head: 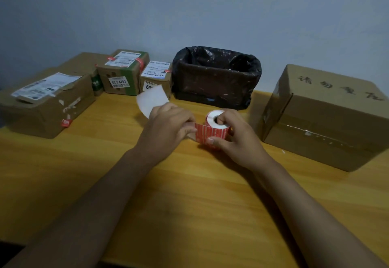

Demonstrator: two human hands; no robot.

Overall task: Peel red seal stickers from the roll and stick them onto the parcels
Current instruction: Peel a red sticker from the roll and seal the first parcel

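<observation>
We see a roll of stickers (212, 133) that is bright red with fine pale lettering in rows, its end face white around a dark core hole. The loose backing strip (152, 101) curling off it is plain white. The desk (189, 194) is a warm honey-yellow wood with long streaks of grain. The parcels are brown cardboard: the leftmost parcel (48, 107) carries a white label and a small red sticker, the middle parcel (124, 74) has green side bands, white labels and red seals. The bin liner (216, 78) is glossy black. The large box (328, 116) is plain brown with dark handwritten characters on top. The wall (189, 10) is pale grey-blue.
</observation>
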